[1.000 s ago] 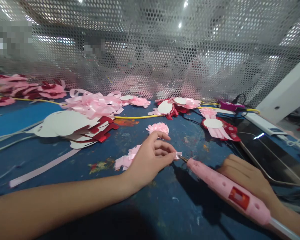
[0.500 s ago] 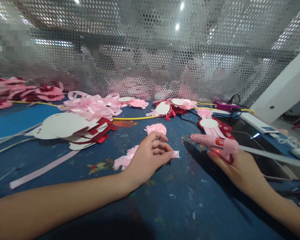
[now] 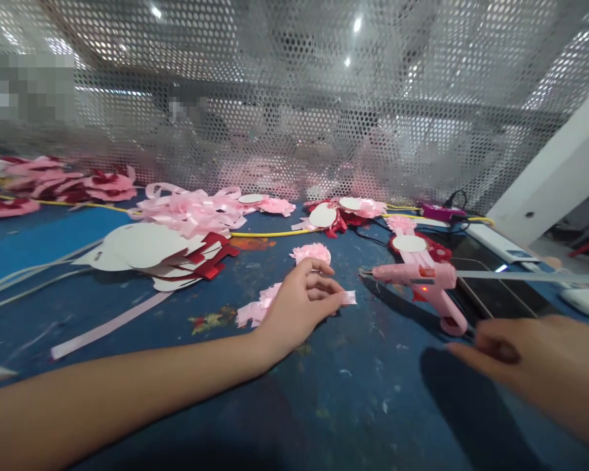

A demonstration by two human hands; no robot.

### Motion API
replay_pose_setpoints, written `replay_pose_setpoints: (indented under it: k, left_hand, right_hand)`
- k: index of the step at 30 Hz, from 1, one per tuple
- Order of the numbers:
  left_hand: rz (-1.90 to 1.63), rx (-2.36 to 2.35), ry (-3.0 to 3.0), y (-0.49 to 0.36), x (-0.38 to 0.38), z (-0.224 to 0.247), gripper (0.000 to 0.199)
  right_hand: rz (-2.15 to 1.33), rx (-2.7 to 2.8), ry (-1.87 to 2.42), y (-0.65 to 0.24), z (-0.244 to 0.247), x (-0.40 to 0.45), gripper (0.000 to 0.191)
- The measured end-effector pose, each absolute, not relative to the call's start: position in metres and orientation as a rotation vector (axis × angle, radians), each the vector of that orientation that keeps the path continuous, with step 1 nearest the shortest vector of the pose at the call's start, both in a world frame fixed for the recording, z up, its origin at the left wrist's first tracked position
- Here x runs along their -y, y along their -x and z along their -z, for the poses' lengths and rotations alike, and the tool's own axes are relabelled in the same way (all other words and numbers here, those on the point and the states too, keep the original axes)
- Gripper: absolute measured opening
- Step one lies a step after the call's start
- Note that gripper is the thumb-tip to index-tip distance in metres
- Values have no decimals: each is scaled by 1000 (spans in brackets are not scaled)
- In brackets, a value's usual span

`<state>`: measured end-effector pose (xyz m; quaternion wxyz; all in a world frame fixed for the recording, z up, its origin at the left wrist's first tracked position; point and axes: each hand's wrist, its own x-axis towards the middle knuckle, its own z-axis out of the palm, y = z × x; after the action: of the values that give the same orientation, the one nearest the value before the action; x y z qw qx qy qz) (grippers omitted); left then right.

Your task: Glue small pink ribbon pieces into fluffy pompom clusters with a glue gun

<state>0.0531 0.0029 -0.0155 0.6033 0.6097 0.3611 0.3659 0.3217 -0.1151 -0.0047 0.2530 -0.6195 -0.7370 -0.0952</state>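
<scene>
My left hand rests on the dark blue table, thumb and fingers pinched on a pink ribbon whose short flat end sticks out to the right. A gathered pink ribbon piece shows on the other side of that hand; whether the two are one piece is hidden. A pink ribbon rosette lies just beyond the fingers. The pink glue gun, its red light lit, lies at the right, nozzle pointing left. My right hand, partly blurred, is off the handle, thumb and fingers apart, holding nothing.
White card cut-outs with red ends are stacked at left, by a heap of pink ribbon. Red and pink rosettes with white ovals lie near the perforated metal screen. A yellow cable crosses behind; a dark tablet-like panel is right.
My right hand has let go of the glue gun and moved right and toward me. The gun now lies on its own. My left hand keeps its pinch on the ribbon.
</scene>
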Motion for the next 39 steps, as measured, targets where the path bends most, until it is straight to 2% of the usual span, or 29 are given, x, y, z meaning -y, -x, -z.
replay_pose_setpoints:
  k: [4,7,13,20,30,39]
  left_hand:
    - [-852,-802,-1404,-54,-2,12,37]
    - [-848,-795,-1381,-54,0,10,40]
    - [-804,-766,-1405,-55,3,10,36]
    - [-729,-762,-1479,-57,6,9,28]
    - [-723,-741,-1573,-55,3,9,18]
    - [-676,-712,-1622,-51,1,12,22]
  right_hand:
    - [113,2130,1747,-272,12,88,13]
    - [125,2061,1635,-245,25,66,17]
    - [-190,1993,1433,-236,33,59,15]
    - [-71,1989,1187,-242,26,63,12]
    - [-114,1970,1241,-243,21,65,17]
    - [-153,1976,1232,-243,18,65,17]
